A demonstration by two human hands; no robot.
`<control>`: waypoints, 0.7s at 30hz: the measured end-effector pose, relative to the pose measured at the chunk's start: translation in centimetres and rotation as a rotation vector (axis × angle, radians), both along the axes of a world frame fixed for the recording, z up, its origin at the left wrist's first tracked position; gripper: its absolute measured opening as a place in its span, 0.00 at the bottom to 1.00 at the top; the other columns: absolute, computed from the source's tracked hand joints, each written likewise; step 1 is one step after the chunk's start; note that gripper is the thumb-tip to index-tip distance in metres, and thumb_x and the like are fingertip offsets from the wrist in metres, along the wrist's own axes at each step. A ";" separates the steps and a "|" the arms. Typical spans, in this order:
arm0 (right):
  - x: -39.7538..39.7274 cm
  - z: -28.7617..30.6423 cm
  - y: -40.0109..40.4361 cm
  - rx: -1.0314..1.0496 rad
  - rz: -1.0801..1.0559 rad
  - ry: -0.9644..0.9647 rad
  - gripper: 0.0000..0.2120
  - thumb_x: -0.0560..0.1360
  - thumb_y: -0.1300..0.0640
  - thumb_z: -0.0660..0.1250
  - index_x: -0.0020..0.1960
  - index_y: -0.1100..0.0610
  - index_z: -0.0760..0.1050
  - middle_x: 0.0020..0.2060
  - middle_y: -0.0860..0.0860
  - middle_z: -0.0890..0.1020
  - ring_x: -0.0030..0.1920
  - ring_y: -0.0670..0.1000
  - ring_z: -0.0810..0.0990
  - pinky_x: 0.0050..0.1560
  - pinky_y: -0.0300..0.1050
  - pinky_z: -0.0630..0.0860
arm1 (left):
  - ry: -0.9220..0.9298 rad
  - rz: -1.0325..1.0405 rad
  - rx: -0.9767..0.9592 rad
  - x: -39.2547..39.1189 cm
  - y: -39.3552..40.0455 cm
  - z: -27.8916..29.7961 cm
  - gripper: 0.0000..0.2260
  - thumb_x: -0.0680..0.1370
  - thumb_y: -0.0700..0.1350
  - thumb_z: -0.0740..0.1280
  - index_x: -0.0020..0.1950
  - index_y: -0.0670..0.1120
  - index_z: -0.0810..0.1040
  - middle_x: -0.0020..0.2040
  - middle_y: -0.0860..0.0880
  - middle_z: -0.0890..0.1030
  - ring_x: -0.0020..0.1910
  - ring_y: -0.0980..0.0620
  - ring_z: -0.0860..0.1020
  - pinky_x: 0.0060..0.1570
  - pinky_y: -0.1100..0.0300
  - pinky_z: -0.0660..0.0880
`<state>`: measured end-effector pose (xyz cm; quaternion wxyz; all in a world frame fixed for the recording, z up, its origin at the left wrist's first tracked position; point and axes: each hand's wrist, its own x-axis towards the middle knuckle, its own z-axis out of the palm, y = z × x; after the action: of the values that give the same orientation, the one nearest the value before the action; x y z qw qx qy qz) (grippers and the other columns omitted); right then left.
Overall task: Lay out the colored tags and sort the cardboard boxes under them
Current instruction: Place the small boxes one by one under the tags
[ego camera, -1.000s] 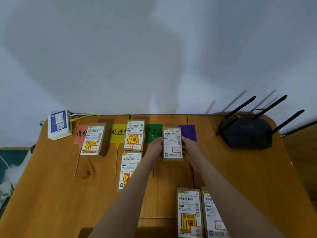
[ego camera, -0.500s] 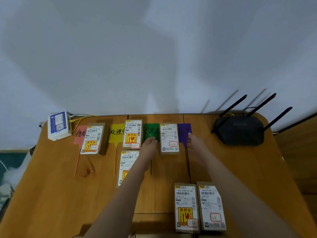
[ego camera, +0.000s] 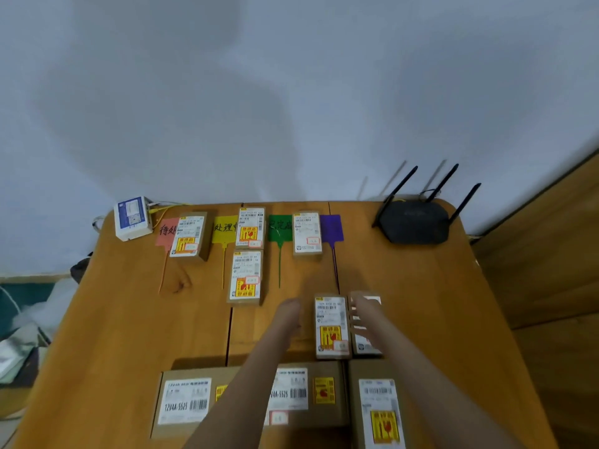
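Note:
Four coloured tags lie in a row at the far edge: red (ego camera: 166, 229), yellow (ego camera: 223, 228), green (ego camera: 279, 225), purple (ego camera: 332, 227). One small cardboard box (ego camera: 189, 235) sits by the red tag. Two boxes (ego camera: 249, 227) (ego camera: 246, 277) line up by the yellow tag. Another box (ego camera: 307, 233) lies between green and purple. Nearer, two small boxes lie side by side. My left hand (ego camera: 289, 314) hovers empty left of the left one (ego camera: 332, 327). My right hand (ego camera: 365, 308), blurred, lies with spread fingers on the right one (ego camera: 366, 346).
Three larger cardboard boxes (ego camera: 184, 400) (ego camera: 301, 392) (ego camera: 379, 413) line the table's near edge under my forearms. A black router (ego camera: 413, 223) with antennas stands at the back right. A white device (ego camera: 132, 218) with cables sits at the back left corner. The wooden table (ego camera: 421, 303) meets a wall.
Both hands let go of the box by the green tag and drew back to the two nearer small boxes. The view tilted down, bringing the larger boxes in.

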<state>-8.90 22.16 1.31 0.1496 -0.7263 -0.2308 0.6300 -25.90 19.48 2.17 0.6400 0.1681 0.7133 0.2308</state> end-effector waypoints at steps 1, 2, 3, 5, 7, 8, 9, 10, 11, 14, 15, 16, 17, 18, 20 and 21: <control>0.1 0.4 -0.9 -0.012 0.016 -0.007 0.19 0.82 0.46 0.56 0.59 0.59 0.77 0.46 0.55 0.83 0.50 0.56 0.81 0.56 0.52 0.77 | -0.014 -0.003 -0.009 0.4 -0.7 0.4 0.09 0.84 0.46 0.57 0.46 0.47 0.72 0.47 0.48 0.76 0.43 0.51 0.74 0.53 0.52 0.73; 0.1 0.7 -1.6 -0.015 0.014 0.001 0.19 0.83 0.46 0.55 0.56 0.59 0.77 0.45 0.54 0.82 0.47 0.53 0.80 0.55 0.52 0.76 | -0.029 0.006 -0.024 0.8 -1.4 1.1 0.09 0.84 0.46 0.57 0.46 0.47 0.72 0.48 0.47 0.76 0.43 0.50 0.74 0.53 0.52 0.72; 0.1 1.0 -2.2 -0.027 0.005 0.012 0.19 0.83 0.45 0.54 0.53 0.57 0.76 0.43 0.52 0.81 0.45 0.52 0.79 0.54 0.51 0.74 | -0.048 0.024 -0.035 1.2 -1.8 1.5 0.09 0.84 0.47 0.57 0.49 0.45 0.74 0.50 0.46 0.77 0.47 0.47 0.76 0.53 0.52 0.71; 0.1 1.2 -2.8 -0.036 -0.002 0.005 0.19 0.84 0.46 0.52 0.48 0.56 0.75 0.41 0.51 0.80 0.42 0.50 0.77 0.54 0.51 0.72 | -0.064 0.022 -0.046 1.7 -2.4 2.0 0.14 0.83 0.46 0.58 0.65 0.42 0.74 0.61 0.42 0.77 0.61 0.39 0.76 0.50 0.53 0.71; -0.1 1.0 -2.9 -0.030 -0.006 0.008 0.19 0.84 0.45 0.52 0.50 0.56 0.76 0.42 0.52 0.81 0.42 0.50 0.77 0.51 0.49 0.73 | -0.073 0.002 -0.045 2.1 -2.8 1.6 0.17 0.83 0.45 0.59 0.70 0.41 0.71 0.66 0.40 0.75 0.68 0.38 0.72 0.51 0.53 0.73; -0.2 0.7 -2.7 -0.029 -0.005 0.004 0.19 0.84 0.45 0.53 0.53 0.57 0.77 0.43 0.52 0.82 0.43 0.50 0.78 0.49 0.49 0.73 | -0.076 -0.029 -0.051 2.3 -3.0 1.2 0.15 0.83 0.46 0.59 0.68 0.43 0.72 0.64 0.42 0.76 0.68 0.39 0.72 0.55 0.52 0.74; -0.3 0.4 -2.6 -0.031 -0.004 -0.001 0.19 0.83 0.45 0.54 0.55 0.57 0.77 0.44 0.53 0.83 0.44 0.51 0.79 0.49 0.48 0.74 | -0.082 -0.064 -0.059 2.4 -3.1 0.5 0.11 0.83 0.47 0.59 0.63 0.45 0.74 0.61 0.44 0.77 0.67 0.39 0.72 0.61 0.49 0.73; -0.3 0.2 -2.4 -0.024 -0.003 -0.006 0.19 0.82 0.44 0.55 0.55 0.57 0.77 0.44 0.53 0.83 0.44 0.51 0.79 0.50 0.48 0.74 | -0.086 -0.071 -0.070 2.6 -3.0 0.1 0.09 0.83 0.48 0.59 0.57 0.46 0.74 0.58 0.45 0.77 0.65 0.41 0.72 0.65 0.48 0.71; -0.4 0.2 -2.2 -0.020 0.003 -0.025 0.19 0.82 0.44 0.55 0.54 0.58 0.77 0.43 0.53 0.83 0.43 0.51 0.79 0.50 0.49 0.74 | -0.077 -0.059 -0.078 2.6 -2.9 -0.3 0.09 0.83 0.49 0.58 0.52 0.46 0.74 0.54 0.46 0.78 0.63 0.42 0.72 0.67 0.48 0.69; -0.4 -0.3 -1.7 -0.009 0.014 -0.083 0.22 0.81 0.43 0.55 0.60 0.59 0.77 0.41 0.53 0.83 0.41 0.51 0.78 0.45 0.47 0.73 | -0.052 -0.050 -0.101 2.7 -2.3 -0.7 0.12 0.84 0.50 0.56 0.57 0.44 0.74 0.52 0.48 0.76 0.65 0.42 0.71 0.66 0.48 0.69; -0.5 -0.6 -1.5 -0.003 0.028 -0.112 0.23 0.80 0.43 0.55 0.62 0.59 0.76 0.42 0.53 0.84 0.42 0.51 0.79 0.45 0.47 0.73 | -0.054 -0.057 -0.105 2.6 -2.3 -0.9 0.14 0.84 0.50 0.56 0.63 0.44 0.73 0.55 0.47 0.75 0.66 0.41 0.70 0.67 0.47 0.69; -0.6 -0.9 -1.3 0.001 0.047 -0.134 0.24 0.80 0.43 0.54 0.63 0.59 0.75 0.44 0.54 0.84 0.43 0.51 0.79 0.45 0.47 0.73 | -0.060 -0.057 -0.103 2.7 -2.2 -0.7 0.14 0.84 0.50 0.55 0.64 0.44 0.72 0.56 0.46 0.75 0.66 0.41 0.71 0.67 0.47 0.69; -0.8 -0.9 -1.2 0.007 0.071 -0.151 0.25 0.80 0.43 0.55 0.65 0.60 0.75 0.46 0.55 0.85 0.44 0.52 0.79 0.44 0.46 0.73 | -0.071 -0.057 -0.093 2.7 -2.1 -0.9 0.13 0.84 0.49 0.55 0.62 0.44 0.73 0.54 0.47 0.76 0.62 0.42 0.73 0.66 0.47 0.69; -1.1 -0.8 -1.2 0.008 0.094 -0.153 0.25 0.81 0.43 0.55 0.66 0.61 0.73 0.47 0.56 0.85 0.45 0.53 0.80 0.45 0.46 0.73 | -0.083 -0.061 -0.075 2.7 -2.0 -1.0 0.11 0.84 0.49 0.56 0.56 0.44 0.75 0.51 0.47 0.78 0.57 0.45 0.75 0.65 0.48 0.70; -1.6 -0.7 -1.0 0.009 0.118 -0.161 0.25 0.82 0.45 0.56 0.69 0.62 0.70 0.50 0.56 0.84 0.50 0.55 0.82 0.48 0.48 0.74 | -0.083 -0.085 -0.052 2.8 -1.7 -1.3 0.12 0.83 0.49 0.58 0.48 0.45 0.76 0.47 0.46 0.81 0.49 0.48 0.77 0.63 0.49 0.72; -1.8 -0.8 -1.0 0.005 0.125 -0.165 0.25 0.82 0.46 0.56 0.70 0.62 0.69 0.51 0.57 0.84 0.52 0.55 0.82 0.49 0.48 0.75 | -0.080 -0.094 -0.048 2.9 -1.6 -1.3 0.12 0.82 0.50 0.58 0.47 0.45 0.76 0.47 0.45 0.82 0.49 0.47 0.78 0.64 0.48 0.73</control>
<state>-10.71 21.18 0.55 0.0922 -0.7594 -0.2886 0.5758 -23.03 17.89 0.84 0.6822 0.1766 0.6837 0.1897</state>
